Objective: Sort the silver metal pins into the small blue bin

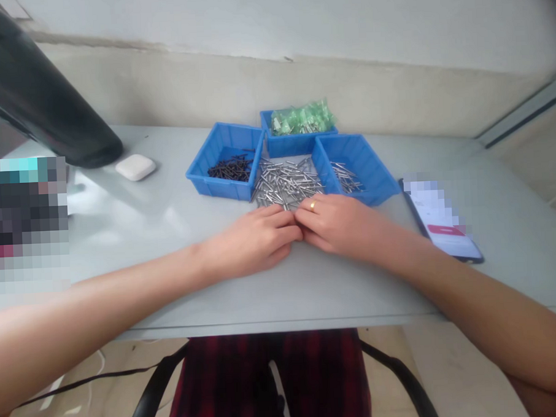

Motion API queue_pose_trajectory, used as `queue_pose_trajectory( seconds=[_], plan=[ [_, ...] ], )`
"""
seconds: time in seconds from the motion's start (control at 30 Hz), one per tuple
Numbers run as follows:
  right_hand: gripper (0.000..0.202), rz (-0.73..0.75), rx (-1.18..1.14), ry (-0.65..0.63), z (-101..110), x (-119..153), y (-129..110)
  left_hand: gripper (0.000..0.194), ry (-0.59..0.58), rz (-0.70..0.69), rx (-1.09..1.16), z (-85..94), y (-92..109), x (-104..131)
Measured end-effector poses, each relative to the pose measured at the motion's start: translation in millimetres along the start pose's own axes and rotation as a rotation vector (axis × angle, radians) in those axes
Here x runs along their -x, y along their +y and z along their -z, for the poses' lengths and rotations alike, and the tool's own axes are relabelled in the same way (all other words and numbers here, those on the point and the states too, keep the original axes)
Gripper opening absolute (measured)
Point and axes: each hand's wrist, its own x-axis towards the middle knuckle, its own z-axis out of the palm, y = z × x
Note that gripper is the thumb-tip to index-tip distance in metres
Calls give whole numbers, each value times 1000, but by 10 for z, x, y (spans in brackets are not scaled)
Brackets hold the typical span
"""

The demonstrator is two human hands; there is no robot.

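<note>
"What's on the smooth gray surface (245, 302)?"

"The left hand (252, 240) and right hand (347, 224), curled, fingertips meeting. Can't tell if they hold anything."

"Next?"

"Stiff blue plastic bins (222, 189), like boxes."

"And the silver pins (290, 180)?"

"Heaped between bins, near the hands. Thin, hard, probably light and slippery; best pinched mid-way."
</note>
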Motion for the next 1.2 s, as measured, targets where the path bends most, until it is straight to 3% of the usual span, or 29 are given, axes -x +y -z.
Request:
queue_pose_trajectory(
  seconds=[1.2],
  plan=[
    [20, -11, -19, -5, 17, 3, -10, 24, 1, -15, -3, 27, 4, -2]
  ],
)
